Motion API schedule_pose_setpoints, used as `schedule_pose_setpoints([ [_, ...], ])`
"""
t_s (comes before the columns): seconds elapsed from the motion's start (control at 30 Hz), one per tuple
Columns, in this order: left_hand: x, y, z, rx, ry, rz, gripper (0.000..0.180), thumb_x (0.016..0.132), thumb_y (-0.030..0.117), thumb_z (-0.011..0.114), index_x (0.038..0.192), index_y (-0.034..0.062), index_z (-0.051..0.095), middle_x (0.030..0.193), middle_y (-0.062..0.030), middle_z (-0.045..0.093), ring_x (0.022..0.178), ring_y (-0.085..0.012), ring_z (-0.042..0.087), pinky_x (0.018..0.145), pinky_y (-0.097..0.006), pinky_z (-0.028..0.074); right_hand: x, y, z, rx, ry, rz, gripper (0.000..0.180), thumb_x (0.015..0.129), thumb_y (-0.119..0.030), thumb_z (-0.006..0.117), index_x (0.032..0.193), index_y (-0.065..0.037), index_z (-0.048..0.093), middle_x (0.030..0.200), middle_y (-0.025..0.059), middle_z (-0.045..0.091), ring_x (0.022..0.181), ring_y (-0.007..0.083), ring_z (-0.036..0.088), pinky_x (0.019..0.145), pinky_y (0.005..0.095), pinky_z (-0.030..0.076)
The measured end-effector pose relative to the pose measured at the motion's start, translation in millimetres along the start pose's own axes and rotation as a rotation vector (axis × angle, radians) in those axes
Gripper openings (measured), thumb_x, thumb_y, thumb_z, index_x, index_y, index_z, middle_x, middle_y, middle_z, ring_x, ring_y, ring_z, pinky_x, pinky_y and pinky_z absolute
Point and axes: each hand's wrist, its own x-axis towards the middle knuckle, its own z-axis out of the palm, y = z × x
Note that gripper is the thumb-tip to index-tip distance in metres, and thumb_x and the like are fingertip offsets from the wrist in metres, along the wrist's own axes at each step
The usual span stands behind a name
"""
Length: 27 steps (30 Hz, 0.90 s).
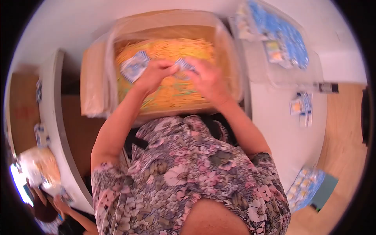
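My left hand [156, 74] and my right hand [207, 80] are raised over an open cardboard box [100, 74]. Between them is a small blue-and-white striped packet [184, 65], its edges pinched by the fingers of both hands; motion blurs the right hand. Beside my left hand is another small clear packet [135, 66] with blue-and-white markings. Whether the left fingers also touch that one, I cannot tell. Below the hands, the box holds a heap of thin orange and yellow strands [168, 49] with a few green ones among them.
Clear plastic lining [231, 58] covers the box's rim. On the white table at right are a clear tray [282, 76] with blue packets [286, 35], a few loose packets [301, 107] and a blue-backed sheet [307, 188]. Another person's hand [60, 205] is at lower left by a filled clear bag [41, 166].
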Motion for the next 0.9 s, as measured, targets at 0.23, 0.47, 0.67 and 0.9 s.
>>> schedule_pose_setpoints([
  [0.23,-28.0,4.1,-66.2,1.274,0.306,0.292,0.027,0.077,0.012,0.069,0.101,0.0018,0.065,0.096,-0.0125,0.065,0.091,-0.0277,0.061,0.078,-0.035,0.047,-85.6,8.9,-164.5,0.138,-0.301,0.301,0.024,0.075,0.000,0.068,0.099,-0.003,0.065,0.090,0.0099,0.067,0.081,0.0217,0.066,0.068,0.0282,0.051],
  [0.47,-34.6,-8.4,-97.0,1.791,0.471,-0.035,0.063,0.069,0.018,0.073,0.126,0.0110,0.049,0.123,-0.0096,0.054,0.108,-0.0326,0.051,0.083,-0.047,0.044,-190.1,161.9,-333.5,-0.556,0.450,0.699,0.041,0.076,-0.003,0.070,0.115,-0.001,0.061,0.098,0.0066,0.066,0.082,0.0120,0.060,0.074,0.0263,0.050],
  [0.67,-24.2,-14.8,-102.9,1.433,0.529,0.087,0.063,0.061,0.013,0.079,0.118,0.0095,0.053,0.112,-0.0153,0.056,0.105,-0.0361,0.051,0.087,-0.045,0.043,-189.8,167.0,-335.8,-1.180,0.352,0.292,0.044,0.078,-0.012,0.071,0.117,0.001,0.056,0.112,0.0153,0.061,0.104,0.0304,0.055,0.090,0.0398,0.042],
  [0.9,-30.9,-24.8,-113.7,1.273,0.722,0.195,0.049,0.060,0.006,0.078,0.102,0.0051,0.054,0.102,-0.0144,0.058,0.094,-0.0355,0.054,0.081,-0.043,0.044,-119.8,-0.4,-180.5,-0.814,0.312,-0.066,0.023,0.075,0.006,0.065,0.097,0.003,0.060,0.092,0.0150,0.062,0.082,0.0308,0.057,0.074,0.0376,0.047],
])
